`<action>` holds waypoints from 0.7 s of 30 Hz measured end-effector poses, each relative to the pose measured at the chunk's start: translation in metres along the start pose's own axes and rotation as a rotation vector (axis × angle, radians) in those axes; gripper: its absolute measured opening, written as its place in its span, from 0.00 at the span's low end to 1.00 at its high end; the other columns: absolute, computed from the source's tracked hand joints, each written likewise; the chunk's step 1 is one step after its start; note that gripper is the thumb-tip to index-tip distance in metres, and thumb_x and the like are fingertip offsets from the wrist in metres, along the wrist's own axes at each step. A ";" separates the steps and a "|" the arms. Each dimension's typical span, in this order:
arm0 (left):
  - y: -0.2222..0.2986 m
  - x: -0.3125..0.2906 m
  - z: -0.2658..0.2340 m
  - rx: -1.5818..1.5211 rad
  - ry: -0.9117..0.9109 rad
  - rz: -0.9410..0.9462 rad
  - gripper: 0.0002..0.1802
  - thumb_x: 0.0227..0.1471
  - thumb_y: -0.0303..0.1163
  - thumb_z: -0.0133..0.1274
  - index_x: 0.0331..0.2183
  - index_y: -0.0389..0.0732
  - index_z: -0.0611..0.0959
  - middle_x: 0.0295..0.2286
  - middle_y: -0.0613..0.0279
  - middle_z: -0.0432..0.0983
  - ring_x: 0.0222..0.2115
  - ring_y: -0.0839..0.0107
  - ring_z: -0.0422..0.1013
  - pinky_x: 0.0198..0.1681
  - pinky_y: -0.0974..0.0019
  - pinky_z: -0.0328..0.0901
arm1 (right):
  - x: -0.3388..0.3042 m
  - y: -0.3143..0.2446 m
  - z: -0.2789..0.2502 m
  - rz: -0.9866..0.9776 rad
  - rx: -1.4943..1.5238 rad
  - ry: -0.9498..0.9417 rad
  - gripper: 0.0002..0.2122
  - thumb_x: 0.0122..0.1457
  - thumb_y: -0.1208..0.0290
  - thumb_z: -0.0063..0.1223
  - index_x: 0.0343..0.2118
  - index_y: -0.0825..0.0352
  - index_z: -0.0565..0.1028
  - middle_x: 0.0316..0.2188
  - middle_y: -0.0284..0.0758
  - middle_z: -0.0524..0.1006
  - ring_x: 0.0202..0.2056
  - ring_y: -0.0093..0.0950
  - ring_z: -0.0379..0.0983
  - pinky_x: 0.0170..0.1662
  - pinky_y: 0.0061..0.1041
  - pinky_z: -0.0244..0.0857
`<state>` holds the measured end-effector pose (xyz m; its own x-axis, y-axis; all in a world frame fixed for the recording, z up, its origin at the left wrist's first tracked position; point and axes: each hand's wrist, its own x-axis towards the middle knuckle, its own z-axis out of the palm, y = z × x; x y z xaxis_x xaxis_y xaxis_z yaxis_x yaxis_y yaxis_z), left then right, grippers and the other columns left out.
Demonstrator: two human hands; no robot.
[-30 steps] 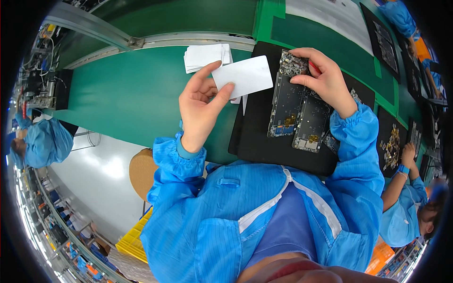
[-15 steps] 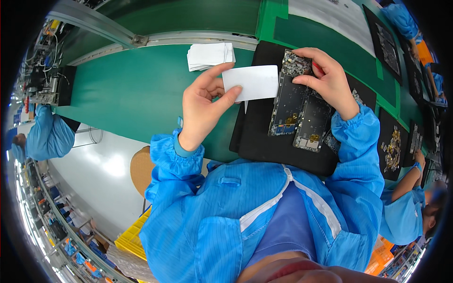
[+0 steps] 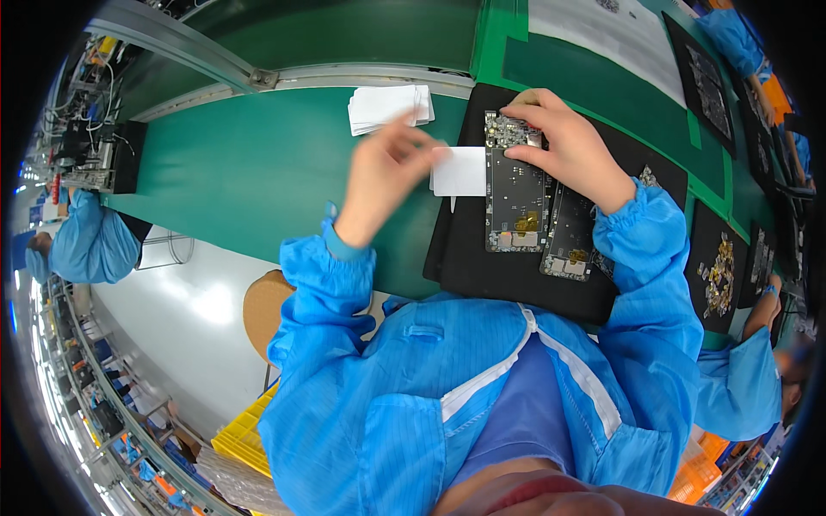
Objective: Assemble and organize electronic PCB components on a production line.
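Note:
A long dark circuit board [image 3: 514, 193] hangs over the black mat, its upper end gripped between the thumb and fingers of my right hand [image 3: 564, 146]. A blank white card [image 3: 462, 175] lies along the board's left edge; whether it reaches under the board I cannot tell. At the card's left end is my left hand [image 3: 387, 172], smeared by motion, its fingertips close to the card's corner. Another circuit board [image 3: 568, 232] rests to the right, partly covered by the held one. Beyond my left hand, a stack of white cards [image 3: 379, 107] sits on the green bench.
The black mat [image 3: 482, 279] lies on the green bench top [image 3: 232, 163]. More boards and small parts [image 3: 719, 279] rest on dark mats at the right, where co-workers in blue sleeves [image 3: 736, 400] work. A metal rail [image 3: 176, 43] crosses the far left.
The board in my right hand has shifted left and turned more upright. The white card has moved down and right, from my left hand's grasp to the board's edge. My left hand has blurred.

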<state>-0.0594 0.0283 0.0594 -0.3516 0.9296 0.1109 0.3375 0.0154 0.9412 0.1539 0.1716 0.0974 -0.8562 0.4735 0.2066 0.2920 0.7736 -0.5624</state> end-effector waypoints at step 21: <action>-0.050 0.050 -0.057 -0.192 0.551 -0.083 0.15 0.52 0.27 0.56 0.40 0.31 0.73 0.32 0.56 0.78 0.31 0.73 0.73 0.34 0.74 0.67 | -0.069 0.015 -0.044 0.239 -0.043 -0.022 0.24 0.44 0.72 0.64 0.47 0.66 0.71 0.43 0.36 0.71 0.38 0.36 0.72 0.41 0.30 0.67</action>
<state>-0.1435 0.0527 0.0358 -0.7892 0.5990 0.1351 0.1431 -0.0346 0.9891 0.2359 0.1694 0.1097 -0.7696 0.6362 0.0543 0.5046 0.6581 -0.5588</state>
